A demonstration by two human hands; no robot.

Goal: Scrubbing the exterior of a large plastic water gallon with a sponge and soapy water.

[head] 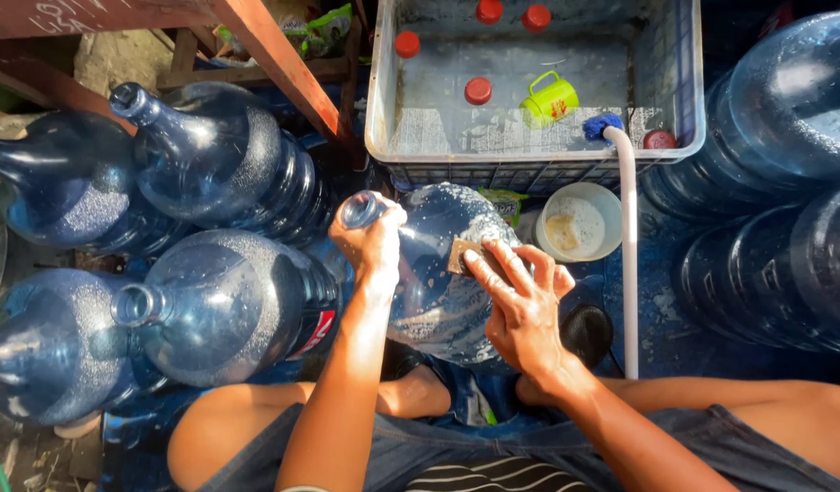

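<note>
Hands: left grip (373, 239) clamped round one soapy jug (443, 273) neck, right grip (520, 305) pressing one sponge (466, 258) flat; five red caps (478, 90).

Soapy blue water jug (438, 273) lies tilted, brown sponge (467, 257) pressed against it.

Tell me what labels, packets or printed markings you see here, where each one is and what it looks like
Label: on the water jug lower left of the left hand, a red, white and black band.
Mug print: red mark on the yellow-green mug in the grey crate.
Packet: green, crumpled, between crate and soapy jug.
</note>
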